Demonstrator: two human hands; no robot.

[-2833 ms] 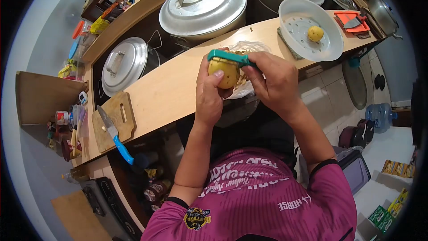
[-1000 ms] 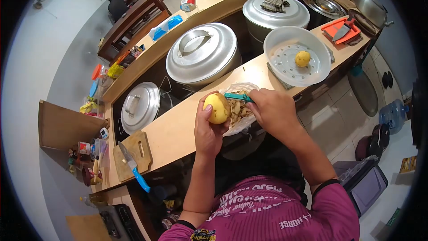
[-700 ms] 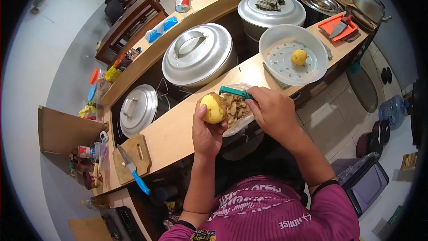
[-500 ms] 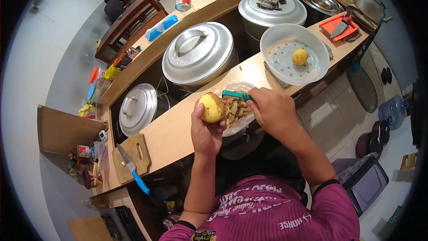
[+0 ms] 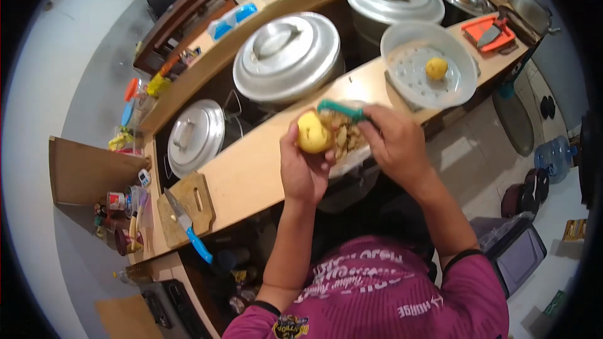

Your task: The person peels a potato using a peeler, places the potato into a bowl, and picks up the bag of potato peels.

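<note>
Gripping part-peeled potato (image 5: 314,134) in left hand (image 5: 303,168), green peeler (image 5: 343,110) in right hand (image 5: 397,143); no longer laying peeler across, likely pausing between strokes.

We see bright indoor light, glare on metal pot lid (image 5: 287,56), blur across vegetable peeler (image 5: 341,110), counter (image 5: 242,179) fisheye-bowed, corners black.

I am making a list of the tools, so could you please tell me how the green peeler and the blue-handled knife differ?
The peeler is in the right hand, while the knife lies on the wooden board, its handle jutting past the edge. The peeler looks green, while the knife has a blue handle and greyish blade. The peeler's visible part looks shorter than the knife. Both are hand tools.
</note>
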